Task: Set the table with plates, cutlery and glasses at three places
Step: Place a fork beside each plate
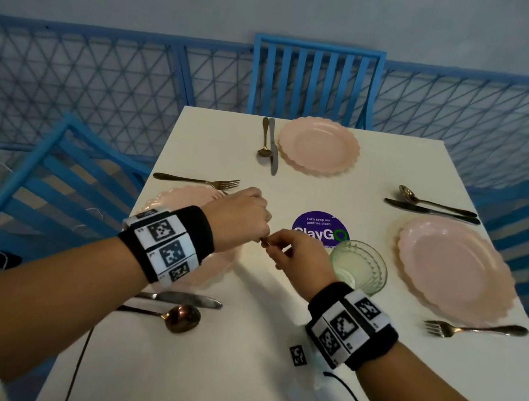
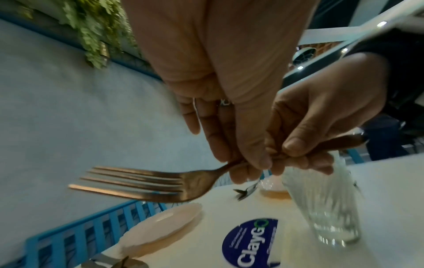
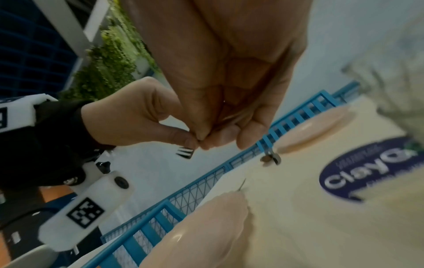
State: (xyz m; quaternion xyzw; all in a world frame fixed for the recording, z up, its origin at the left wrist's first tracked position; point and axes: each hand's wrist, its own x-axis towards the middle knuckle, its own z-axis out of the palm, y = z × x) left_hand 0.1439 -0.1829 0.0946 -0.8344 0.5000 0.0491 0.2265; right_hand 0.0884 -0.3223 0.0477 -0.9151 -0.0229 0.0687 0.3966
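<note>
Both hands hold one copper fork (image 2: 146, 183) in the air over the white table (image 1: 270, 366), left of its middle. My left hand (image 1: 241, 217) pinches the fork's neck just behind the tines. The right hand (image 1: 284, 248) pinches its handle, and the two hands touch. In the right wrist view only the tines (image 3: 185, 153) show below the fingertips. Three pink scalloped plates lie at the far (image 1: 319, 145), right (image 1: 453, 271) and left (image 1: 187, 196) places; my left wrist hides part of the left one. A ribbed glass (image 1: 359, 267) stands upright just right of my right hand.
A spoon and knife (image 1: 269, 145) lie left of the far plate. The right place has a spoon and knife (image 1: 433, 208) and a fork (image 1: 472, 329). At the left place lie a fork (image 1: 196, 180), knife (image 1: 179, 298) and spoon (image 1: 180, 317). Blue chairs (image 1: 316, 81) ring the table.
</note>
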